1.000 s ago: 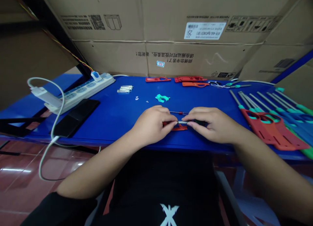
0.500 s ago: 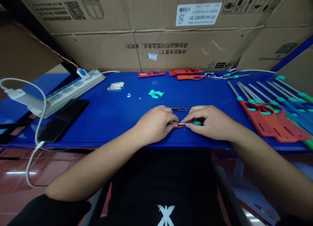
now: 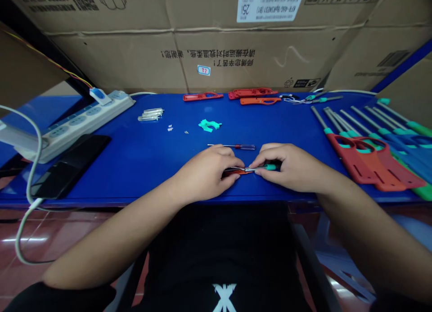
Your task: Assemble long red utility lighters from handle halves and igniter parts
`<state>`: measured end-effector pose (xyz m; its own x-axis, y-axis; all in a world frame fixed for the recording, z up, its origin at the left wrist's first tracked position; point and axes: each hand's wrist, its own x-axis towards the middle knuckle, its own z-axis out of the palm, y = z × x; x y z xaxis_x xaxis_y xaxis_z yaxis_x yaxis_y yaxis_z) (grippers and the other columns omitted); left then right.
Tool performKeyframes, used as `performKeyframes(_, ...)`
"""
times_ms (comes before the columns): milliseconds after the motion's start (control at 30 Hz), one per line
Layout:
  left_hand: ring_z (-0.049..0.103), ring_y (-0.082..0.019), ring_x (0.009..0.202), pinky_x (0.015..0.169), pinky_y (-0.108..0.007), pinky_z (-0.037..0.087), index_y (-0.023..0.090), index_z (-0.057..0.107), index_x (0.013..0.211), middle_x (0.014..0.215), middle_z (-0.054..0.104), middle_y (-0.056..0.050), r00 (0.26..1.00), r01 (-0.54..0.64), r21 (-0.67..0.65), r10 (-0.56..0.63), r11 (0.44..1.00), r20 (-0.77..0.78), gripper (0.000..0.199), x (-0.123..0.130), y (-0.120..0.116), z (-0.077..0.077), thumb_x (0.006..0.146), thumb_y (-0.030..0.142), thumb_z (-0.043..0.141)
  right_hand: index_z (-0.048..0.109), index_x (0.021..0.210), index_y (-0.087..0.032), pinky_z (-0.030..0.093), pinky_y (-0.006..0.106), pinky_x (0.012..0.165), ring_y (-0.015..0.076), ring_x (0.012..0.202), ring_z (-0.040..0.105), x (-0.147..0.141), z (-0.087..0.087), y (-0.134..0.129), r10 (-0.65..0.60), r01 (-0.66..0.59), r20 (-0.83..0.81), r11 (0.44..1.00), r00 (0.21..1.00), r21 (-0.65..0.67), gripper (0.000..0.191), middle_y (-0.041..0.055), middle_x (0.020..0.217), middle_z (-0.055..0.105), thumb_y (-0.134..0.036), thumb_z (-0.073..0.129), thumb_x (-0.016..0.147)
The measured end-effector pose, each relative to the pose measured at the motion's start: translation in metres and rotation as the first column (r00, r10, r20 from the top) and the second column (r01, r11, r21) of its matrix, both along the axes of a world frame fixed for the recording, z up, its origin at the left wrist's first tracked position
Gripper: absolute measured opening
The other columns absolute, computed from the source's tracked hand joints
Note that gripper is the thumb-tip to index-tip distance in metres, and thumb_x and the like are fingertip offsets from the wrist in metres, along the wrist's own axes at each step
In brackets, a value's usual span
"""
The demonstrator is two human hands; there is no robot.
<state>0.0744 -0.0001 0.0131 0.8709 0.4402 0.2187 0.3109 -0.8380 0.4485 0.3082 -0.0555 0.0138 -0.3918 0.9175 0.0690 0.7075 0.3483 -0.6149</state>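
My left hand (image 3: 211,172) is closed round an orange casing (image 3: 240,171) near the table's front edge, with thin white wires between its fingers. My right hand (image 3: 290,168) pinches a metal tube with a teal collar (image 3: 271,167), whose tip meets the casing between the hands. Much of both parts is hidden by the fingers. Just beyond lies a screwdriver (image 3: 245,146) with a clear purple handle. Farther back are teal plastic pieces (image 3: 209,125), tiny pins (image 3: 186,132) and small white bits (image 3: 170,128).
Red casings (image 3: 251,93), an orange casing (image 3: 259,101) and clear cylinders (image 3: 150,114) lie at the back. A power strip (image 3: 77,123) and black phone (image 3: 72,165) are left. Several red and blue lighters (image 3: 367,161) lie right. A cardboard box (image 3: 216,46) stands behind.
The view has shifted slightly. My left thumb and fingers have parted a little, showing more of the orange casing. The screwdriver's shaft now shows. My right hand keeps its pinch.
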Motion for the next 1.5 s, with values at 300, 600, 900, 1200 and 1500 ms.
performKeyframes(300, 0.061, -0.023, 0.099, 0.091, -0.042, 0.050, 0.021, 0.070, 0.117, 0.109, 0.068, -0.007, 0.987, -0.157, 0.008, 0.157, 0.988, 0.032, 0.030, -0.013, -0.007, 0.005, 0.088, 0.029, 0.069, 0.075, 0.090, -0.025, 0.049, 0.030, 0.073, 0.0154, 0.080, 0.065, -0.001, 0.000, 0.003, -0.044, 0.046, 0.030, 0.998, 0.999, -0.054, 0.011, 0.0005, 0.089, 0.069, -0.026, 0.067, 0.083)
performKeyframes(600, 0.063, -0.020, 0.099, 0.092, -0.039, 0.051, 0.024, 0.074, 0.109, 0.105, 0.067, -0.005, 0.980, -0.133, -0.115, 0.148, 0.984, 0.135, 0.021, -0.014, -0.010, -0.011, 0.091, 0.022, 0.064, 0.078, 0.095, -0.026, 0.051, 0.033, 0.075, 0.0177, 0.083, 0.066, -0.002, -0.003, -0.007, -0.050, 0.048, 0.032, 0.998, 0.998, 0.044, 0.015, 0.0029, 0.090, 0.071, -0.031, 0.065, 0.088)
performKeyframes(900, 0.058, -0.022, 0.109, 0.097, -0.041, 0.048, 0.022, 0.067, 0.123, 0.120, 0.063, -0.007, 0.973, -0.210, -0.046, 0.214, 0.977, 0.092, 0.033, -0.028, -0.013, 0.002, 0.090, 0.028, 0.066, 0.076, 0.090, -0.025, 0.050, 0.032, 0.075, 0.0167, 0.083, 0.066, -0.005, 0.001, -0.004, -0.028, 0.028, 0.032, 1.000, 0.999, 0.000, 0.014, 0.0021, 0.091, 0.071, -0.030, 0.063, 0.090)
performKeyframes(1200, 0.058, -0.018, 0.095, 0.088, -0.036, 0.048, 0.024, 0.074, 0.100, 0.102, 0.063, -0.003, 0.970, -0.237, -0.035, 0.239, 0.971, 0.053, 0.014, -0.063, -0.010, 0.002, 0.090, 0.030, 0.066, 0.075, 0.091, -0.025, 0.049, 0.033, 0.077, 0.0172, 0.085, 0.065, -0.003, -0.003, -0.002, -0.049, 0.049, -0.001, 0.998, 0.999, -0.036, 0.016, 0.0024, 0.093, 0.069, -0.035, 0.063, 0.090)
performKeyframes(1500, 0.058, -0.019, 0.094, 0.086, -0.034, 0.046, 0.018, 0.070, 0.096, 0.100, 0.066, -0.004, 0.949, -0.304, 0.047, 0.298, 0.951, 0.105, 0.010, -0.049, -0.008, -0.001, 0.094, 0.021, 0.060, 0.076, 0.091, -0.026, 0.049, 0.033, 0.077, 0.0179, 0.085, 0.065, -0.003, -0.007, -0.002, -0.053, 0.052, -0.017, 0.998, 0.998, -0.031, 0.018, 0.0024, 0.092, 0.069, -0.038, 0.063, 0.090)
